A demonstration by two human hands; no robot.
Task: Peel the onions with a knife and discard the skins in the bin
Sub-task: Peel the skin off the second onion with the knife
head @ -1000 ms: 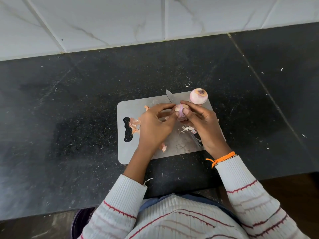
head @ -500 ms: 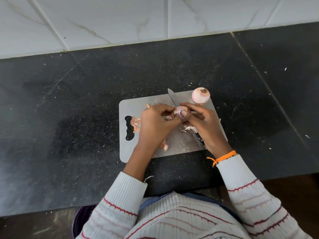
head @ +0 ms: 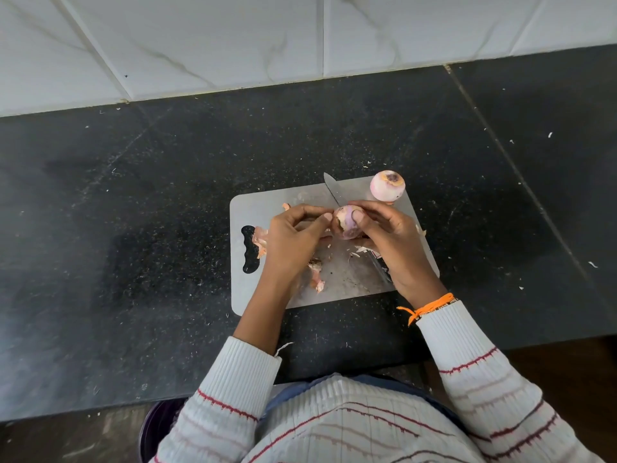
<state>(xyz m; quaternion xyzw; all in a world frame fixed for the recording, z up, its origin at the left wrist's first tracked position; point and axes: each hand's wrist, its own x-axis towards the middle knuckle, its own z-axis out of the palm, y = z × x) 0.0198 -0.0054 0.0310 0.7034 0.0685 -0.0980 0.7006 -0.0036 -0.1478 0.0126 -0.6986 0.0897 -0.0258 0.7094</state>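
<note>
A half-peeled purple onion (head: pixel 345 222) is held just above the grey cutting board (head: pixel 267 202). My right hand (head: pixel 392 240) grips it from the right, thumb on top. My left hand (head: pixel 293 238) pinches the brownish skin at the onion's left end. The knife (head: pixel 334 192) lies on the board under my hands, blade tip pointing away and handle showing below my right palm. A peeled onion (head: pixel 387 186) sits at the board's far right corner. Loose skins (head: pixel 258 241) lie on the board's left side, and more skin scraps (head: pixel 316 274) lie near my left wrist.
The board rests on a black stone counter (head: pixel 133 228) speckled with small skin scraps, against a white tiled wall (head: pixel 233 45). A dark purple bin (head: pixel 155 429) stands on the floor below the counter edge, left of my body.
My left fingers have slid from the top of the onion to its left end. The onion has turned a little in my right hand, showing more purple flesh.
</note>
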